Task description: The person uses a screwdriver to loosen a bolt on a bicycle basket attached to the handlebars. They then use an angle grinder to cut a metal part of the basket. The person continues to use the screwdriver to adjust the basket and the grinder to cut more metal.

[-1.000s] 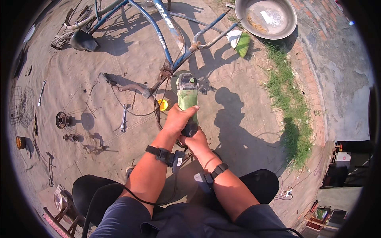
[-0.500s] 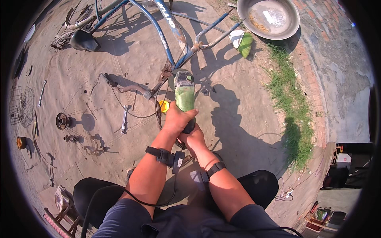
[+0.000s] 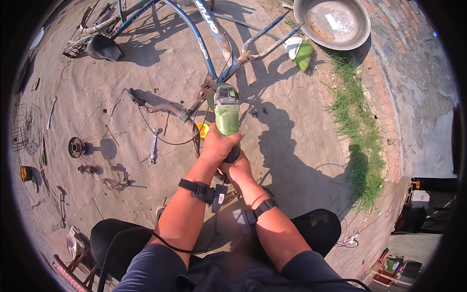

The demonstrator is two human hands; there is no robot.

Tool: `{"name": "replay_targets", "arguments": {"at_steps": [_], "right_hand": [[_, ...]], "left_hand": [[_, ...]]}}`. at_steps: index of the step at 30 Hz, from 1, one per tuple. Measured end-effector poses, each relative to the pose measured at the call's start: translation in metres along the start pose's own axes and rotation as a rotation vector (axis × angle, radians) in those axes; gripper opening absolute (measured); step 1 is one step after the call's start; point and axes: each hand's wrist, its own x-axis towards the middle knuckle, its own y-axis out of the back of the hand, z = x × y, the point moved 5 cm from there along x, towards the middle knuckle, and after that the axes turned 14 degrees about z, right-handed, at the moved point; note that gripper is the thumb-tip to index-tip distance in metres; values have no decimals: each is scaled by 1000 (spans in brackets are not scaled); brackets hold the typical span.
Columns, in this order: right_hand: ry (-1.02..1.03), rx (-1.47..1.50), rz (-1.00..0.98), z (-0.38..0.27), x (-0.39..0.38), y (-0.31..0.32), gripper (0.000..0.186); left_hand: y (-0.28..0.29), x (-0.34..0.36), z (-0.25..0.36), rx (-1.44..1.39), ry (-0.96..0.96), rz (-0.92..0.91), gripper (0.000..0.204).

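Both my hands are closed on a green angle grinder (image 3: 227, 117), which points away from me. My left hand (image 3: 217, 144) wraps the middle of its body, thumb across the top. Behind it, my right hand (image 3: 237, 168) grips the dark rear end, its fingers partly hidden. The grinder's disc shows at the left of its head, close to the rusty joint of a blue bicycle frame (image 3: 202, 46). I cannot tell whether the disc touches the metal. A rusty crank arm (image 3: 168, 108) and a thin cable lie left of the grinder. Something yellow (image 3: 202, 129) shows beside my left hand.
Wrenches (image 3: 153, 146), a wheel hub (image 3: 76, 147), and a wire basket (image 3: 26, 127) lie on the ground to the left. A black saddle (image 3: 104, 47) is at the far left. A metal basin (image 3: 332, 22) stands far right, near a grass strip (image 3: 357, 126) along a wall.
The bicycle frame and basin appear slightly farther right in the picture, as the view has shifted a little. Both hands keep their hold on the grinder.
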Motion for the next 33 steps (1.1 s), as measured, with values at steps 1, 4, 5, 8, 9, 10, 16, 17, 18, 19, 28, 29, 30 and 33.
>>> {"name": "replay_targets", "arguments": {"at_steps": [1, 4, 5, 8, 9, 10, 16, 17, 18, 19, 28, 29, 30, 33], "right_hand": [[-4, -2, 6, 0, 0, 0, 36], [-11, -10, 17, -2, -1, 0, 36], [-8, -16, 13, -1, 0, 0, 36], [-33, -101, -1, 3, 4, 3, 48], [-47, -140, -6, 5, 6, 5, 56], [-47, -144, -4, 6, 6, 6, 55], [-49, -102, -14, 5, 4, 5, 52], [-55, -101, -14, 4, 3, 5, 52], [-61, -99, -13, 4, 3, 4, 52], [-60, -94, -16, 3, 3, 4, 52], [-58, -29, -62, -4, 1, 2, 51], [-45, -31, -62, -5, 0, 2, 51], [-32, -33, -62, -7, 0, 1, 51], [-19, -35, -37, -8, -1, 2, 53]], "left_hand": [[0, 1, -1, -17, 0, -5, 53], [0, 0, 2, -40, -5, -9, 51], [0, -1, 2, -44, -8, -7, 51], [0, 1, 1, -17, -5, 3, 51], [0, 1, 2, -19, -3, 3, 51], [0, 0, 2, -22, -1, 2, 51], [0, 0, 2, -19, 6, 1, 51], [0, 1, 2, -8, 9, 3, 51], [0, 2, 1, -7, 5, 5, 51], [0, 3, -1, -6, 1, 6, 51], [0, 2, 3, -48, -13, -2, 48], [0, 3, 4, -60, -15, -11, 47], [0, 4, 4, -52, -3, -23, 54], [-1, 4, 4, -36, 27, -49, 66]]}}
